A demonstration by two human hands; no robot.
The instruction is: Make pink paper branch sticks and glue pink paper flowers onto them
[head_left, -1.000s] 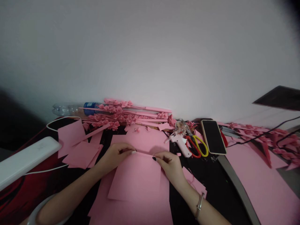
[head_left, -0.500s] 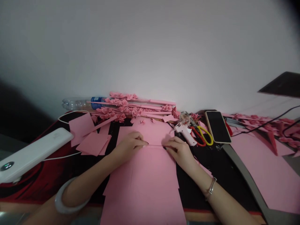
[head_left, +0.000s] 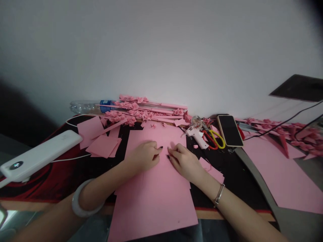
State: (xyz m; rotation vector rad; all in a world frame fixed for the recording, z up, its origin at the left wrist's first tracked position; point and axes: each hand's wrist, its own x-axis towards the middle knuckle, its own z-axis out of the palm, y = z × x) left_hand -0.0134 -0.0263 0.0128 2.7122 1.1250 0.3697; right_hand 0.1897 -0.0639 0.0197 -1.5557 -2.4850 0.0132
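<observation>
Pink paper sheets [head_left: 153, 215] lie layered in front of me, and both hands are over their upper part. My left hand [head_left: 145, 156] is curled closed, thumb and index tips pressed together. Close by on its right, my right hand [head_left: 184, 161] has its fingers bent in a pinch. A small gap of pink surface shows between the fingertips. Whatever is in either pinch blends with the pink paper behind, so I cannot make it out. Two small folded paper flowers [head_left: 153, 126] rest at the far edge of the sheets.
Paper flower stems [head_left: 141, 116] are piled by the wall near a plastic bottle [head_left: 85, 107]. To the right are a glue gun [head_left: 199, 137], scissors [head_left: 217, 138] and a phone [head_left: 230, 130]. On the left lie square papers [head_left: 103, 146] and a white lamp-like device [head_left: 42, 154].
My hands have drawn closer together. The thin horizontal paper roll or fold stretched between them no longer shows. The camera view has shifted slightly.
</observation>
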